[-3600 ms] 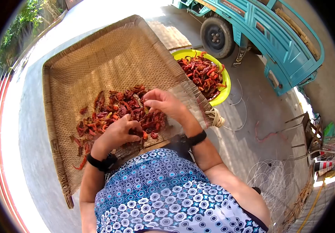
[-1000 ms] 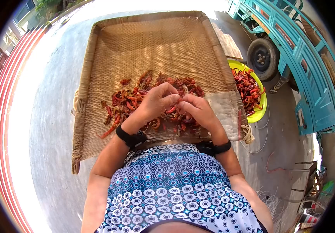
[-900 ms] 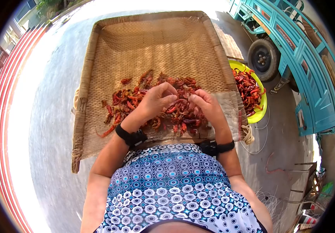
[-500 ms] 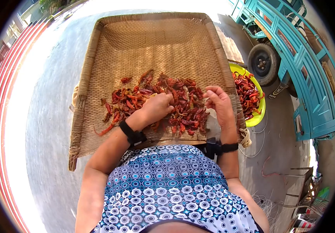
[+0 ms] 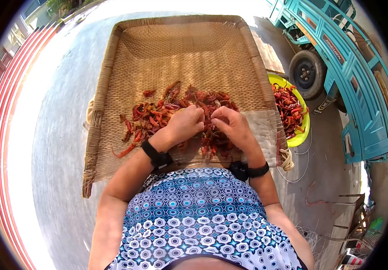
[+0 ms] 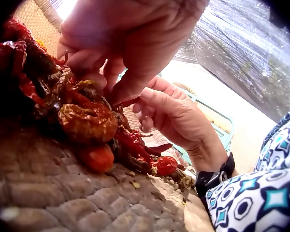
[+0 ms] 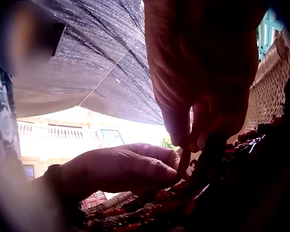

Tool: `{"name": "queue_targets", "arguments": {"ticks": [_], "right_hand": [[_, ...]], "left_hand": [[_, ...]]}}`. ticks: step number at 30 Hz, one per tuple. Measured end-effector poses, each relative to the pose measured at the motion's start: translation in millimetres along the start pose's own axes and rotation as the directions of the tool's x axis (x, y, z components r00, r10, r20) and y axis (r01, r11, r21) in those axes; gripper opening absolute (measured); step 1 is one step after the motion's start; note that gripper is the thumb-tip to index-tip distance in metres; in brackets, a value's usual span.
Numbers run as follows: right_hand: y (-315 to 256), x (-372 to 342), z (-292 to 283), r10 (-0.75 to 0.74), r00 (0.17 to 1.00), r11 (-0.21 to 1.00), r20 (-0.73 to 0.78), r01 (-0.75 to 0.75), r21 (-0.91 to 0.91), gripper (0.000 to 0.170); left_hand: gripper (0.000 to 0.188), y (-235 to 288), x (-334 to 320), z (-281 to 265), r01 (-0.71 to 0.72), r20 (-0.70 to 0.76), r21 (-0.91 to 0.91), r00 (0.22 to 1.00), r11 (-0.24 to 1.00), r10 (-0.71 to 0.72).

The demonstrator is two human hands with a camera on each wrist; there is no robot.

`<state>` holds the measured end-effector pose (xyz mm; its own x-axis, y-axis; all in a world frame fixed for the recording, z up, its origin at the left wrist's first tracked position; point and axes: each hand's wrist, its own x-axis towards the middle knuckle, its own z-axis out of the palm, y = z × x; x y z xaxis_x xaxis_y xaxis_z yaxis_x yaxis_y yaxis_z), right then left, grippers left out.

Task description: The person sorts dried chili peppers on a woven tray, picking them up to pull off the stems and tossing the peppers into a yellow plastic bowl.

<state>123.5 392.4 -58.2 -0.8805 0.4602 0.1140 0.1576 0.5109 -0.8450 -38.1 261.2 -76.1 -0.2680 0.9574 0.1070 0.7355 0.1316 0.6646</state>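
Dried red chili peppers (image 5: 155, 116) lie in a loose pile on a shallow woven tray (image 5: 180, 54). Over the pile, the left hand (image 5: 186, 123) has its fingers curled down. Close on its right is the right hand (image 5: 233, 128), thumb and forefinger bent together. In the right wrist view a thin dark red pepper (image 7: 184, 162) runs between the fingertips of the right hand (image 7: 203, 67) and those of the left hand (image 7: 123, 169); both pinch it. The left wrist view shows the left hand (image 6: 135, 38) low against wrinkled peppers (image 6: 87, 121), with the right hand (image 6: 179, 118) touching the same small piece.
A yellow basin (image 5: 305, 121) full of red peppers stands right of the tray, near a teal cargo vehicle (image 5: 351, 81). Coiled wire (image 5: 309, 238) and a metal rack (image 5: 356, 220) are at lower right. Red-striped steps (image 5: 5, 112) run along the left.
The right hand has come left from the tray's right side, in to the left hand, and its fingers have closed together. The left hand has stayed nearly in place over the pile.
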Motion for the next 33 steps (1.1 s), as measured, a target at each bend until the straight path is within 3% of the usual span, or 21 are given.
{"name": "queue_targets", "arguments": {"ticks": [4,7,10,13,14,16,20,22,25,29,33], "right_hand": [[13,1,-4,0.058,0.998,0.998,-0.002,-0.058,0.017,0.016],[19,2,-15,0.202,0.974,0.940,-0.104,-0.163,0.299,0.011],[32,2,-43,0.278,0.901,0.873,-0.333,-0.092,0.480,0.014],[44,0,-64,0.472,0.756,0.485,-0.453,0.207,0.850,0.021],[48,-1,-66,0.482,0.768,0.484,-0.422,0.168,0.859,0.024],[46,-4,-66,0.502,0.788,0.480,-0.356,0.089,0.873,0.029],[43,-8,-47,0.407,0.897,0.674,-0.173,-0.167,0.720,0.024],[29,-7,-40,0.329,0.940,0.750,-0.095,-0.198,0.631,0.021],[24,-5,-28,0.191,0.981,0.841,0.038,-0.184,0.509,0.022],[24,-3,-8,0.143,0.978,0.938,0.151,-0.183,0.293,0.026],[4,-3,-2,0.154,0.980,0.951,0.124,-0.182,0.251,0.025]], "left_hand": [[0.017,-1,1,-6,-0.021,0.036,-0.087,0.999,0.996,0.024],[0.017,-7,2,-6,0.113,0.093,-0.264,0.992,0.958,-0.091],[0.017,-15,1,-8,0.137,0.142,-0.245,0.984,0.960,-0.104],[0.025,-15,2,-8,0.202,0.231,-0.272,0.963,0.941,-0.140],[0.028,-14,2,-8,0.143,0.227,-0.177,0.969,0.974,-0.101],[0.034,-9,1,-9,0.021,0.230,0.021,0.973,1.000,-0.026],[0.029,1,-3,-10,0.060,0.231,0.067,0.970,0.996,-0.074],[0.028,1,-5,-9,0.027,0.198,0.063,0.979,0.998,-0.039],[0.025,1,-4,-11,0.051,0.195,0.011,0.979,0.999,-0.052],[0.021,0,-2,-15,0.067,0.182,-0.078,0.982,0.995,-0.052],[0.019,0,-5,-15,0.093,0.118,-0.280,0.991,0.956,-0.062]]}}
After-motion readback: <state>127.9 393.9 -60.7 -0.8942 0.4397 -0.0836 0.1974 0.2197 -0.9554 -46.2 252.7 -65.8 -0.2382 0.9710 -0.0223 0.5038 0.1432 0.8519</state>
